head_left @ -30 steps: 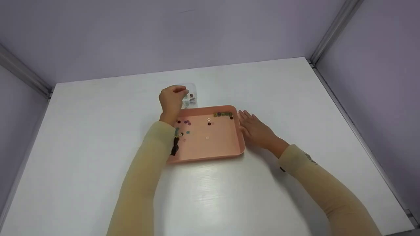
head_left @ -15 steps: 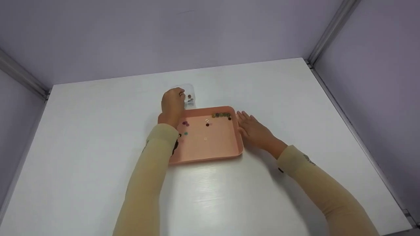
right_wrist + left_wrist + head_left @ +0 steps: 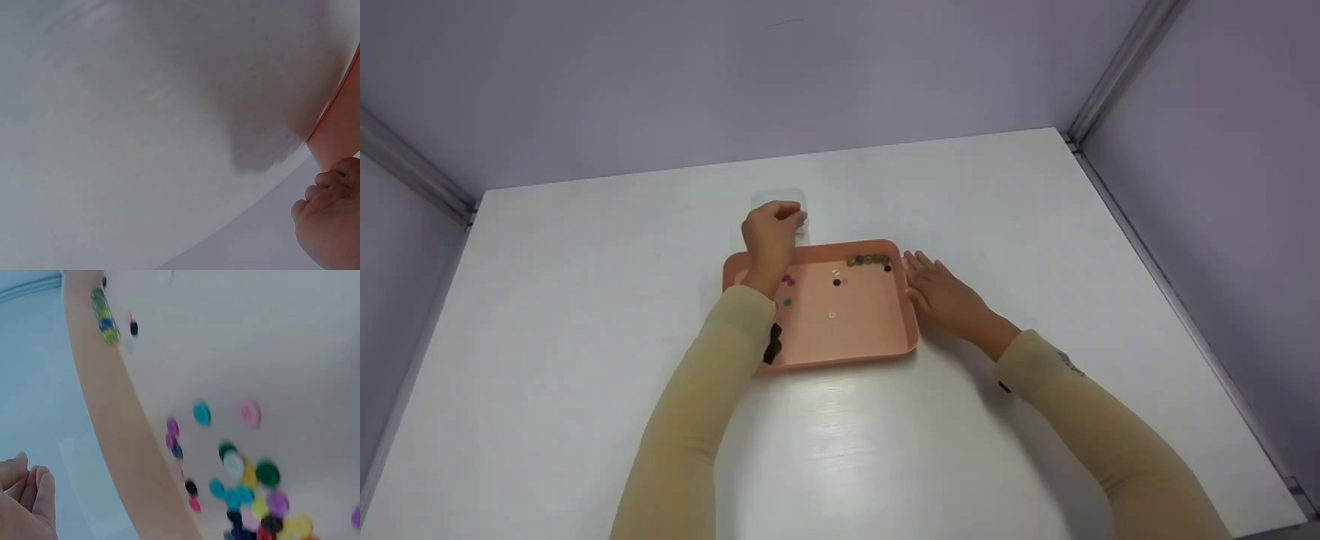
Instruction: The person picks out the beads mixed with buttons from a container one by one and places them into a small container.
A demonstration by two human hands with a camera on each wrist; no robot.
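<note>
A pink tray (image 3: pixel 911 315) lies on the white table and holds loose coloured buttons (image 3: pixel 787 301), with a short row of them (image 3: pixel 868 260) against its far wall. My left hand (image 3: pixel 771 229) hovers over the tray's far left corner with fingers curled above a small clear box (image 3: pixel 789 196). Whether it pinches a button is hidden. The left wrist view shows its curled fingers (image 3: pixel 25 495) beside the tray wall (image 3: pixel 118 427) and a heap of buttons (image 3: pixel 247 484). My right hand (image 3: pixel 941 289) lies flat on the table, its fingers (image 3: pixel 332 225) touching the tray's right side (image 3: pixel 337 135).
The white table (image 3: pixel 585 300) is boxed in by lilac walls at the back and both sides, with metal rails in the corners. A dark strap (image 3: pixel 772 345) sits on my left sleeve over the tray's near left edge.
My left hand has shifted slightly right and nearer, from a raised pinch over the clear box to a lower curled pose covering it. The right hand and the tray have stayed put.
</note>
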